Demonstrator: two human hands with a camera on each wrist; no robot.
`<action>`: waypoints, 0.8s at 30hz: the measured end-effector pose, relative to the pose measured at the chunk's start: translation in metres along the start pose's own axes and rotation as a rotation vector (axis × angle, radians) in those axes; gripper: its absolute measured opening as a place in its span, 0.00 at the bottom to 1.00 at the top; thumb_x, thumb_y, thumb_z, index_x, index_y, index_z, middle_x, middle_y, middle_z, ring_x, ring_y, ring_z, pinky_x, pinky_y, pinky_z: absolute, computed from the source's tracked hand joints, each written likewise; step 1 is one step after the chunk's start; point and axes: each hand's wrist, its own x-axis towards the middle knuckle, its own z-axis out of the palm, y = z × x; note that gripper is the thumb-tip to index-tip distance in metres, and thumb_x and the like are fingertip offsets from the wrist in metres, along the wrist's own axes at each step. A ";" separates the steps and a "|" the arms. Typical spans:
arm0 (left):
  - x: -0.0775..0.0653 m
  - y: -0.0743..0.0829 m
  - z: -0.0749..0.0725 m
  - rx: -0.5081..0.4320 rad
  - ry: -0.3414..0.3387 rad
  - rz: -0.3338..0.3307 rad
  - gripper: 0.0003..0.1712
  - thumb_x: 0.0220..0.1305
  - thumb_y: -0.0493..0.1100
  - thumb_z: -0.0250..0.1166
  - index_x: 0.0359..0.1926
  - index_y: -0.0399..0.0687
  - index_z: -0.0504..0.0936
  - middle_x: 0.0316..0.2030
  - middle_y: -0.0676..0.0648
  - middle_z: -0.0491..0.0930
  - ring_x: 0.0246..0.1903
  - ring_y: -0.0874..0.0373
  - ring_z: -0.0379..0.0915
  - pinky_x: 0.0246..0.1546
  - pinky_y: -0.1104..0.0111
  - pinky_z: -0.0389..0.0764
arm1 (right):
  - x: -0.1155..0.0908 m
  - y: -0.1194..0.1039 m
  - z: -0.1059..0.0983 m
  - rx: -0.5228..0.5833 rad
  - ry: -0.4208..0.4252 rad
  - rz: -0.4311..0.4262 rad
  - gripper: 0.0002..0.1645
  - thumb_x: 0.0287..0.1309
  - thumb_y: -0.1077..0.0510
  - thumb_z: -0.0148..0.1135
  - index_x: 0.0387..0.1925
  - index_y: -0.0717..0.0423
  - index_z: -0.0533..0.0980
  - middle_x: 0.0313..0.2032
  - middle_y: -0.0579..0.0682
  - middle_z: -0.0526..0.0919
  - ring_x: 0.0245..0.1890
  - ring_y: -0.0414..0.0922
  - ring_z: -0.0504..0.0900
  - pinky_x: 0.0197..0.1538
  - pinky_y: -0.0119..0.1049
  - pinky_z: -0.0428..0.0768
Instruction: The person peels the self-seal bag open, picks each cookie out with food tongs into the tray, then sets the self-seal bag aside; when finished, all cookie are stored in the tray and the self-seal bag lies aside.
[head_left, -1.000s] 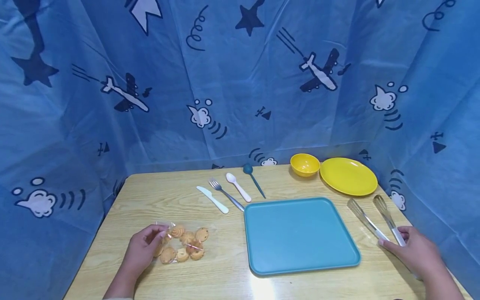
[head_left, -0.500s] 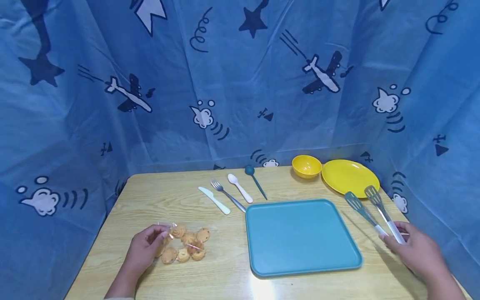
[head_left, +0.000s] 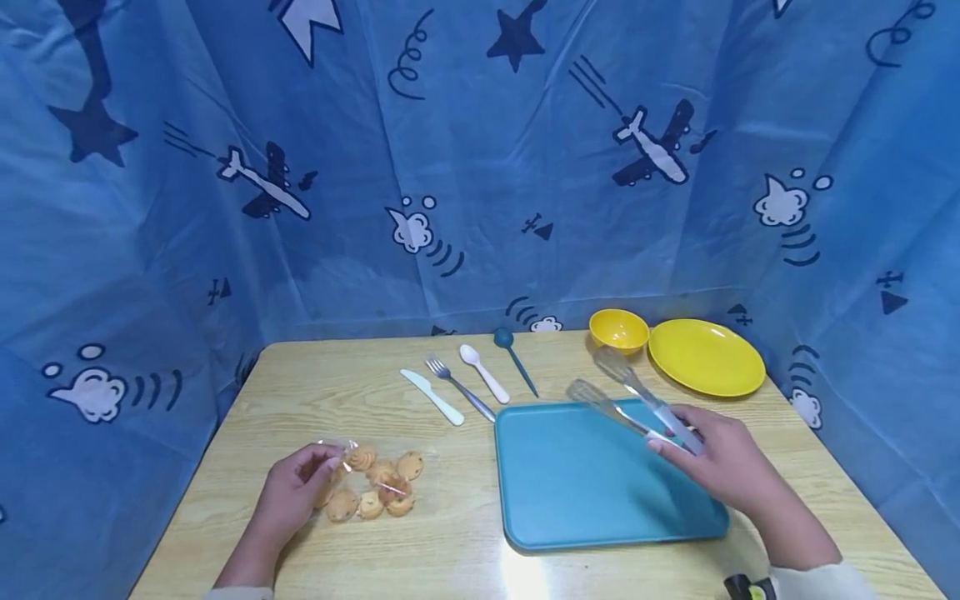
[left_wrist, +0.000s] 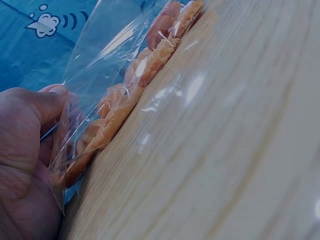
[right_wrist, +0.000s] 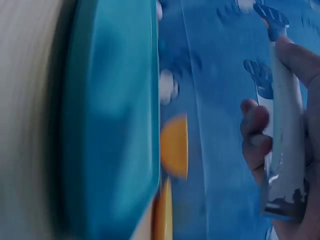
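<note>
My left hand [head_left: 292, 487] pinches the edge of a clear plastic bag of cookies [head_left: 381, 479] lying on the table at the left. In the left wrist view the thumb [left_wrist: 57, 91] presses the loose film, with the cookies [left_wrist: 117, 107] in a row along the wood. In my right hand [head_left: 727, 458] are tongs [head_left: 666, 415] with pale handles and slotted ends, held above the teal tray [head_left: 570, 496]. Their two arms stand apart, tips pointing toward the back left. The right wrist view shows fingers wrapped around the tongs' handle [right_wrist: 290, 135].
Behind the tray stand a yellow bowl [head_left: 617, 330] and a yellow plate [head_left: 705, 358]. Left of them lie a dark teal spoon [head_left: 517, 358], a white spoon [head_left: 483, 373], a fork [head_left: 460, 387] and a pale knife [head_left: 432, 397]. A blue curtain [head_left: 465, 167] surrounds the table.
My right hand has lifted the tongs from the table's right side and carried them left over the tray. The left hand stays at the bag of cookies.
</note>
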 end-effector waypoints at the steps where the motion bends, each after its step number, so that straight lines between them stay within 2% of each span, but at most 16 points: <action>1: 0.000 0.000 0.000 0.002 -0.001 -0.003 0.16 0.72 0.58 0.62 0.49 0.53 0.84 0.56 0.53 0.84 0.60 0.67 0.75 0.55 0.90 0.70 | 0.003 -0.010 0.004 -0.007 -0.014 -0.048 0.47 0.60 0.27 0.64 0.64 0.60 0.75 0.45 0.54 0.86 0.38 0.47 0.79 0.37 0.41 0.83; 6: 0.000 0.001 0.001 0.013 -0.002 -0.030 0.17 0.72 0.58 0.62 0.49 0.54 0.84 0.56 0.53 0.84 0.63 0.57 0.74 0.54 0.91 0.68 | 0.012 -0.054 0.032 -0.085 -0.104 -0.285 0.39 0.62 0.29 0.64 0.61 0.54 0.79 0.48 0.46 0.87 0.36 0.35 0.79 0.42 0.38 0.84; 8: 0.000 0.001 0.001 0.014 0.000 -0.036 0.16 0.73 0.58 0.61 0.49 0.54 0.84 0.56 0.53 0.84 0.64 0.56 0.74 0.56 0.88 0.71 | 0.016 -0.069 0.045 -0.134 -0.136 -0.372 0.36 0.64 0.31 0.63 0.61 0.51 0.80 0.50 0.45 0.87 0.38 0.34 0.82 0.46 0.39 0.87; 11: 0.000 0.003 0.001 0.010 0.002 -0.038 0.15 0.73 0.56 0.62 0.49 0.53 0.84 0.55 0.53 0.84 0.64 0.56 0.74 0.57 0.88 0.71 | 0.021 -0.088 0.064 -0.193 -0.163 -0.481 0.31 0.66 0.34 0.63 0.59 0.49 0.81 0.46 0.43 0.88 0.37 0.33 0.83 0.44 0.38 0.87; 12: 0.000 0.004 0.001 0.012 0.003 -0.042 0.15 0.73 0.56 0.62 0.49 0.53 0.84 0.55 0.53 0.84 0.63 0.56 0.74 0.56 0.88 0.71 | 0.023 -0.093 0.069 -0.207 -0.171 -0.505 0.30 0.66 0.35 0.63 0.59 0.49 0.81 0.46 0.42 0.88 0.39 0.34 0.84 0.46 0.39 0.88; 13: 0.000 0.004 0.001 0.012 0.002 -0.043 0.15 0.73 0.56 0.62 0.49 0.53 0.84 0.56 0.53 0.84 0.63 0.56 0.75 0.56 0.88 0.72 | 0.025 -0.098 0.074 -0.217 -0.184 -0.524 0.29 0.67 0.36 0.63 0.59 0.48 0.81 0.46 0.42 0.88 0.41 0.36 0.85 0.47 0.40 0.88; 14: -0.001 0.005 0.002 0.011 0.002 -0.043 0.15 0.73 0.55 0.62 0.49 0.53 0.84 0.56 0.53 0.84 0.63 0.55 0.75 0.54 0.91 0.69 | 0.027 -0.103 0.078 -0.228 -0.194 -0.542 0.28 0.67 0.36 0.63 0.59 0.49 0.81 0.45 0.42 0.88 0.40 0.35 0.84 0.46 0.40 0.88; 18: -0.001 0.005 0.001 0.015 0.002 -0.041 0.14 0.74 0.55 0.62 0.50 0.53 0.84 0.56 0.53 0.84 0.62 0.57 0.75 0.53 0.91 0.70 | 0.036 -0.120 0.091 -0.249 -0.228 -0.585 0.26 0.68 0.38 0.63 0.58 0.48 0.81 0.43 0.42 0.87 0.37 0.35 0.83 0.44 0.39 0.87; 20: 0.000 0.004 0.001 0.015 0.004 -0.038 0.14 0.73 0.54 0.62 0.50 0.53 0.84 0.55 0.53 0.84 0.61 0.60 0.76 0.53 0.91 0.70 | 0.042 -0.126 0.096 -0.254 -0.237 -0.600 0.24 0.68 0.39 0.64 0.55 0.48 0.82 0.39 0.42 0.86 0.34 0.35 0.81 0.39 0.37 0.85; 24: 0.000 0.003 0.002 0.004 0.004 -0.027 0.14 0.73 0.54 0.62 0.50 0.53 0.84 0.55 0.53 0.84 0.57 0.71 0.75 0.54 0.90 0.71 | 0.052 -0.136 0.106 -0.258 -0.245 -0.611 0.22 0.67 0.39 0.65 0.52 0.47 0.83 0.37 0.41 0.85 0.31 0.35 0.80 0.37 0.37 0.83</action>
